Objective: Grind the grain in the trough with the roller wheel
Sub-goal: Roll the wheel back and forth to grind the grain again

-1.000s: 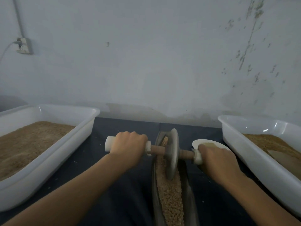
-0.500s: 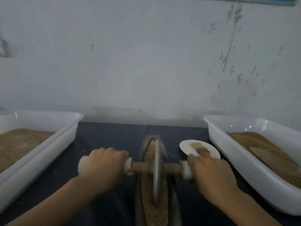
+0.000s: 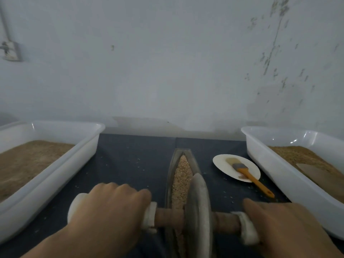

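Left hand and right hand, each grip clenched around axle of roller wheel, upright in grain of trough.

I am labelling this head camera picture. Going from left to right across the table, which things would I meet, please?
Left tub of grain → left hand → trough → roller wheel → plate with a brush → right hand → right tub of grain.

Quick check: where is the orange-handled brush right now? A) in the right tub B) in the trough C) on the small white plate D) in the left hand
C: the brush lies across the small white plate, its handle overhanging the rim, between the trough and the right tub.
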The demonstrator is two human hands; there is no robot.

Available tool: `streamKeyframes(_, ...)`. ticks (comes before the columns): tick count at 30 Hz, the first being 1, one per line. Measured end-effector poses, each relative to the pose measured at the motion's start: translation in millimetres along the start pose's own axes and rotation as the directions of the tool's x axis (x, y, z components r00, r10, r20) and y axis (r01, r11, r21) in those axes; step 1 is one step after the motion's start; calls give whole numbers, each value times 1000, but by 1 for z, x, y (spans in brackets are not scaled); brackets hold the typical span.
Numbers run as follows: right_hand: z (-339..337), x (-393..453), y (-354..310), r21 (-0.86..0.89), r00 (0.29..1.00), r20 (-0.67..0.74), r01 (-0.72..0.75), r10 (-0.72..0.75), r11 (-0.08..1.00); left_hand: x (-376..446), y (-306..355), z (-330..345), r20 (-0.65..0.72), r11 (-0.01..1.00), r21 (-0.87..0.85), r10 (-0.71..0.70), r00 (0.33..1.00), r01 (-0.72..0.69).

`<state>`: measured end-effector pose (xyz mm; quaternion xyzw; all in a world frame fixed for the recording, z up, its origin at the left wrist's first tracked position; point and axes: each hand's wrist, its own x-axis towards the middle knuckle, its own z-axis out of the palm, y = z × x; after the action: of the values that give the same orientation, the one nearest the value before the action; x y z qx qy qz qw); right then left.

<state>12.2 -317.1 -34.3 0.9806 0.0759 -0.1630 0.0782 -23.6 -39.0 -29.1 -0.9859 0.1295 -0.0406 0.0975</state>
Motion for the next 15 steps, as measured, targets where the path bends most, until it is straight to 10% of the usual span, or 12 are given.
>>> streamKeyframes(7,6,38,2,-168,778,-622,-24,-87,986,64,-8,27,-125,986,-78,-156,980,147)
streamKeyframes(15,-2,83,5,-41,771,-637,-8,-20,999,97,-6,19,-290,986,46,-143,946,163)
